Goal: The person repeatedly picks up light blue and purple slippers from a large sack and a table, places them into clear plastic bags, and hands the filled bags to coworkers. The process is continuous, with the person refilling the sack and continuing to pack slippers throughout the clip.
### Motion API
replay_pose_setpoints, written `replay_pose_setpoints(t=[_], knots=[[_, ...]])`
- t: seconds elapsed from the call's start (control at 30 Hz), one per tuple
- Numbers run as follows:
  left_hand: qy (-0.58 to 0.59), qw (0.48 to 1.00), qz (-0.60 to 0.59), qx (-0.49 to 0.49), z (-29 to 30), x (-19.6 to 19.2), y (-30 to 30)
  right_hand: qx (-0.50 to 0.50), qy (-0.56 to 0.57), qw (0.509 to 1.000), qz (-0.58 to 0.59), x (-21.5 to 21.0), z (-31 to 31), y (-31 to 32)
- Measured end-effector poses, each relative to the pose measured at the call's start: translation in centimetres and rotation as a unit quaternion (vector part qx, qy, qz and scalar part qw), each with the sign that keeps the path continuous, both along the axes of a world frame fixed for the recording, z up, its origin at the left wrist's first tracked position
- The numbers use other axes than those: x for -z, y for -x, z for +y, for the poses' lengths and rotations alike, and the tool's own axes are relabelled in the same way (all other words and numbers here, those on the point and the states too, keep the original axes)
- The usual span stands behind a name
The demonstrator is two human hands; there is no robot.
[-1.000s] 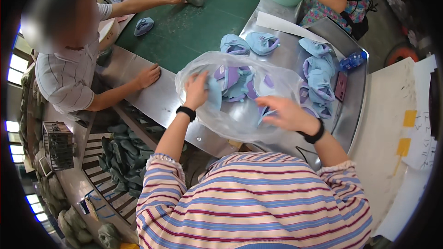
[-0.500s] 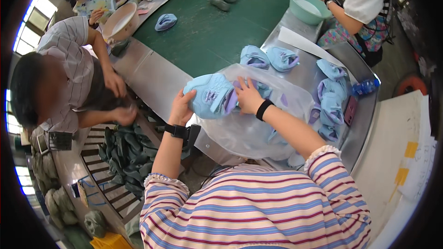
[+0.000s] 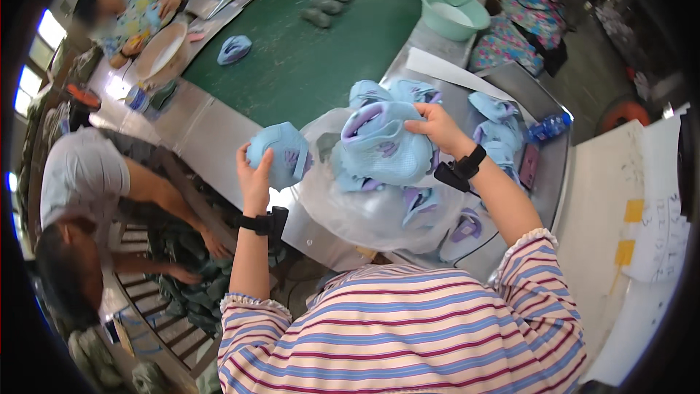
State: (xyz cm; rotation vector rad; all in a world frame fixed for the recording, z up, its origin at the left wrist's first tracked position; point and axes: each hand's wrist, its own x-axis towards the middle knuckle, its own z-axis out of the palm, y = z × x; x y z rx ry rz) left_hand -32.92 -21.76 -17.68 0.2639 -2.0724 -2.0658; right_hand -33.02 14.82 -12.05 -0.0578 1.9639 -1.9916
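Upper (image 3: 278,155) gripped in your left hand (image 3: 254,181), second upper (image 3: 390,152) in your right hand (image 3: 442,131). Slack pinching could drop either below.

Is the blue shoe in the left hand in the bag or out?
Out: the left hand holds the blue shoe upper at the left edge of the clear bag, with no plastic over it.

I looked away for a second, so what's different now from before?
The left hand moved its light-blue, purple-lined shoe upper farther left. The right hand has taken hold of another light-blue shoe upper, above the clear plastic bag. The grey-shirted co-worker bent down. The blue plastic bottle and round green basin stayed put.
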Motion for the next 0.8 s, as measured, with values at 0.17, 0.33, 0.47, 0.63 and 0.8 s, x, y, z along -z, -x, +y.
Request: replay_pose_setpoints(t=[0.17,0.33,0.47,0.63,0.8], knots=[[-0.035,0.989,0.112,0.09,6.4,-4.9,2.4,0.116,0.057,0.99,0.062,-1.5,3.0,-5.9],[-0.016,0.969,0.118,0.218,16.1,-7.2,5.5,0.244,0.129,0.957,0.084,-0.9,5.5,-14.1],[-0.057,0.905,0.081,0.414,24.7,-8.7,5.2,0.407,0.183,0.886,0.124,-2.2,7.9,-19.1],[-0.076,0.729,0.152,0.664,30.7,-6.4,-1.0,0.482,0.279,0.813,0.171,-3.9,8.5,-22.1],[-0.215,0.703,-0.19,0.651,28.0,-6.2,-7.6,0.539,0.074,0.817,0.194,-0.5,5.9,-20.9]])
